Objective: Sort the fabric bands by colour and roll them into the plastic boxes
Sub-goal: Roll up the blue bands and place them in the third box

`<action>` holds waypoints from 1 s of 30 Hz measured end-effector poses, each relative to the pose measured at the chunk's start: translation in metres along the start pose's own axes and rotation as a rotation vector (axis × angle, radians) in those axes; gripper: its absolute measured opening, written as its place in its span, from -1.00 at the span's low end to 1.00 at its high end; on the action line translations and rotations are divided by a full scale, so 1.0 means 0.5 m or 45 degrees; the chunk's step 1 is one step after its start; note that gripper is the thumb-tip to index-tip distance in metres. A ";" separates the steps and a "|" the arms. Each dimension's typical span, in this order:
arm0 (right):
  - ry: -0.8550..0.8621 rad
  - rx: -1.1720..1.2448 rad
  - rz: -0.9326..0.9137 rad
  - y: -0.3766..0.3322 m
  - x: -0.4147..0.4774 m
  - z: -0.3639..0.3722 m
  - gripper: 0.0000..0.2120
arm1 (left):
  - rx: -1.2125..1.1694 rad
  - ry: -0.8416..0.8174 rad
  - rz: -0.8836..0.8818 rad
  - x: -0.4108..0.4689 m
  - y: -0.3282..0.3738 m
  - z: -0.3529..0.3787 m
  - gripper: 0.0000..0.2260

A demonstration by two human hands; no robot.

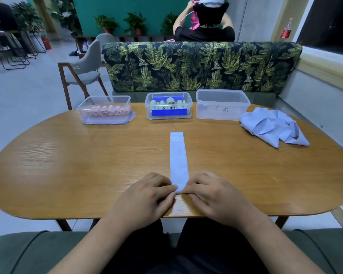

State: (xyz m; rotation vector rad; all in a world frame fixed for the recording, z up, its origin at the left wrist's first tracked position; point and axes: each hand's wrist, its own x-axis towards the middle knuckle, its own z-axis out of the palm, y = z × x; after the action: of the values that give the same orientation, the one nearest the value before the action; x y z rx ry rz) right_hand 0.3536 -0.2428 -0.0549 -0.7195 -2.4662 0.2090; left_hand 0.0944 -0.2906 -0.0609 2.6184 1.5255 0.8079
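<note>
1. Oval wooden table [67,165]
2. Leaf-print sofa back [202,66] just beyond the table's far edge
3. Grey chair [87,64] with wooden legs off the table's far left corner
4. Person in black [204,34] behind that sofa, well beyond the table
5. Potted plants [135,22] farther beyond the table
6. Red bottle [286,30] on a ledge, beyond the table's far right

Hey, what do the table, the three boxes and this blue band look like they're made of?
Table: wood or wood veneer, satin sheen; grain shows. Left box, middle box, right box: clear glossy plastic; their walls are see-through. Blue band: thin, matte, lies flat; likely fabric, possibly elastic.
</note>
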 end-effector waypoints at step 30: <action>-0.087 -0.174 0.253 -0.003 0.007 0.009 -0.63 | -0.088 -0.081 -0.142 0.019 -0.011 -0.001 -0.77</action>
State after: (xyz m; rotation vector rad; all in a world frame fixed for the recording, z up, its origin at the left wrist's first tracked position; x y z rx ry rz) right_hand 0.3481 -0.2422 -0.0567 -1.0338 -2.4904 0.1419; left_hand 0.0935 -0.2803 -0.0576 2.4611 1.5811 0.7474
